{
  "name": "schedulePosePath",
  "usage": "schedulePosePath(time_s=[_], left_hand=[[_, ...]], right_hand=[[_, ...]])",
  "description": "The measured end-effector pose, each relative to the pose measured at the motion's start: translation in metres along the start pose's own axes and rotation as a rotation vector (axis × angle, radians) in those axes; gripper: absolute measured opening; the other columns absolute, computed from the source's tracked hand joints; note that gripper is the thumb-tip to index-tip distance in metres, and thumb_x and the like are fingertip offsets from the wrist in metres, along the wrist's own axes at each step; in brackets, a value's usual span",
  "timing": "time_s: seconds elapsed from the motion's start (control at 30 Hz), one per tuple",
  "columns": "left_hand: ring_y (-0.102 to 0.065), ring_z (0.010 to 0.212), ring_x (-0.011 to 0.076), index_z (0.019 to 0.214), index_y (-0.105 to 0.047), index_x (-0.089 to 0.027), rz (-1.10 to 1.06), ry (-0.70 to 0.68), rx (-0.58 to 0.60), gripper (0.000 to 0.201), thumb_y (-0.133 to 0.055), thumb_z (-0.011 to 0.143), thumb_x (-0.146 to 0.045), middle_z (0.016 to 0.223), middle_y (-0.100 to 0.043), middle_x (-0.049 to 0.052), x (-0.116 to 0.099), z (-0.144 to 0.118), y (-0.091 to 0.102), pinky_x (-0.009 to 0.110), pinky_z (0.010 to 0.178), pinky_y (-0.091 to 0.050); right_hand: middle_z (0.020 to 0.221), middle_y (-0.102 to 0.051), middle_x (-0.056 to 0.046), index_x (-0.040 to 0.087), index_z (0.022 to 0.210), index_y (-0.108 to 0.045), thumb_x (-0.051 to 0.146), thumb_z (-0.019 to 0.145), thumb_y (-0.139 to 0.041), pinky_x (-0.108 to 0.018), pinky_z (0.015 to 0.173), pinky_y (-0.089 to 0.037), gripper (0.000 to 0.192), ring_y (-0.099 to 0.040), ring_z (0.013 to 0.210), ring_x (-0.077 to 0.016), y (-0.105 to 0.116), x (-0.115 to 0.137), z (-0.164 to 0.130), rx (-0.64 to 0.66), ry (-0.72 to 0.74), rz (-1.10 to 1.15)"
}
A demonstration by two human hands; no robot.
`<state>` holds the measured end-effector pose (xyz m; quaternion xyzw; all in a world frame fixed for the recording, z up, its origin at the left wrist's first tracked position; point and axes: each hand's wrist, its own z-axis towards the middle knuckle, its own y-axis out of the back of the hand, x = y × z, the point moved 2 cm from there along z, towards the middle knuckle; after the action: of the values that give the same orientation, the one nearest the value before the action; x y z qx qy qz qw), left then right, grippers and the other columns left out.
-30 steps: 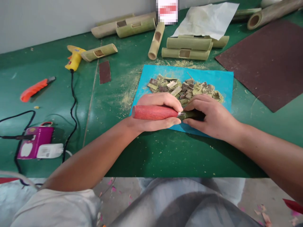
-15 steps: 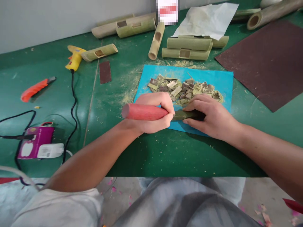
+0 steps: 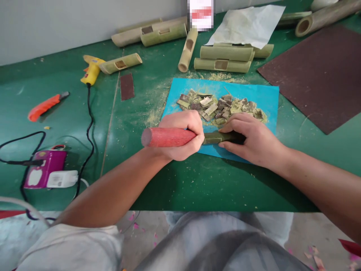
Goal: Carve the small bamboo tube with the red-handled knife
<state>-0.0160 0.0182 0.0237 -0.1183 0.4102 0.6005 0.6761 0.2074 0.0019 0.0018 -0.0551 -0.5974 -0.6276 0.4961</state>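
At frame centre, the left hand (image 3: 180, 137) is clenched around a red-handled tool (image 3: 166, 137) lying level, its butt end pointing to the frame's left. The tool's working end is hidden behind the fingers. Just to the right, the right hand (image 3: 252, 141) presses down on and grips a dark green bamboo piece (image 3: 218, 137), which lies on the near edge of a blue mat (image 3: 262, 99); most of the piece is covered by that hand. On the mat, above both hands, sits a heap of bamboo chips (image 3: 221, 107), with sawdust spilling off the mat's left edge onto the green desk (image 3: 180, 184). Cut bamboo tubes (image 3: 222, 58) lie along the top of the frame; one at the upper right is cut off by the frame edge. A dark abrasive sheet (image 3: 318, 71) fills the right side. A yellow glue gun (image 3: 90, 69) and an orange knife (image 3: 45, 106) lie at left.
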Motion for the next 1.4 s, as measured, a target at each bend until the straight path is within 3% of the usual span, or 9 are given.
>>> schedulePosePath(time_s=[0.2,0.37,0.6,0.83,1.03,1.2,1.4], left_hand=[[-0.073,0.069,0.0131,0.08,-0.071,-0.021,-0.112,0.107,-0.119,0.018,-0.073,0.094,-0.032,0.078,-0.077,0.0,0.008,-0.002,0.002,0.027,0.066,-0.06],[-0.079,0.082,0.016,0.089,-0.075,-0.021,-0.041,0.134,0.192,0.015,-0.083,0.087,-0.033,0.09,-0.082,0.004,0.001,0.007,0.003,0.027,0.078,-0.063],[-0.079,0.089,0.0198,0.098,-0.076,-0.019,-0.113,0.081,0.301,0.025,-0.072,0.096,-0.044,0.096,-0.083,0.009,0.003,0.01,0.007,0.03,0.081,-0.063],[-0.079,0.087,0.0191,0.097,-0.075,-0.022,-0.048,0.067,0.291,0.014,-0.071,0.096,-0.035,0.093,-0.083,0.007,0.002,0.01,0.004,0.031,0.079,-0.063],[-0.078,0.084,0.0176,0.09,-0.075,-0.024,0.025,0.102,0.325,0.01,-0.082,0.087,-0.031,0.09,-0.083,0.003,-0.003,0.012,0.0,0.03,0.079,-0.063],[-0.077,0.076,0.0157,0.085,-0.073,-0.024,0.07,0.107,0.264,0.004,-0.076,0.086,-0.021,0.085,-0.081,0.002,-0.007,0.012,-0.003,0.028,0.073,-0.062],[-0.07,0.065,0.0136,0.07,-0.064,-0.022,0.061,0.149,0.169,0.015,-0.067,0.083,-0.015,0.072,-0.074,-0.001,-0.004,0.011,-0.003,0.028,0.061,-0.056]], right_hand=[[0.096,-0.072,-0.01,0.019,0.098,-0.07,0.026,0.089,-0.074,-0.044,0.082,-0.053,0.013,-0.066,0.092,-0.0279,0.0,0.002,0.001,0.003,0.006,-0.012],[0.095,-0.071,-0.008,0.02,0.097,-0.069,0.027,0.089,-0.073,-0.043,0.083,-0.052,0.011,-0.065,0.093,-0.027,0.0,0.002,0.002,0.018,-0.001,-0.008],[0.093,-0.069,-0.007,0.022,0.095,-0.068,0.028,0.088,-0.074,-0.041,0.081,-0.05,0.011,-0.064,0.09,-0.0258,0.001,0.002,0.002,0.029,-0.015,0.011],[0.093,-0.069,-0.006,0.024,0.094,-0.067,0.027,0.085,-0.073,-0.041,0.08,-0.049,0.011,-0.063,0.089,-0.0257,0.002,0.004,0.003,0.034,-0.04,0.03],[0.089,-0.067,-0.006,0.023,0.091,-0.066,0.027,0.087,-0.072,-0.039,0.078,-0.047,0.008,-0.061,0.086,-0.0243,0.001,0.004,0.004,0.029,-0.016,0.013],[0.09,-0.068,-0.006,0.022,0.093,-0.067,0.027,0.088,-0.071,-0.04,0.079,-0.048,0.008,-0.062,0.087,-0.0246,0.001,0.004,0.003,0.027,-0.014,0.01],[0.094,-0.071,-0.007,0.023,0.095,-0.068,0.027,0.086,-0.074,-0.043,0.084,-0.051,0.011,-0.065,0.092,-0.0267,0.0,0.003,0.002,0.023,-0.041,0.014]])
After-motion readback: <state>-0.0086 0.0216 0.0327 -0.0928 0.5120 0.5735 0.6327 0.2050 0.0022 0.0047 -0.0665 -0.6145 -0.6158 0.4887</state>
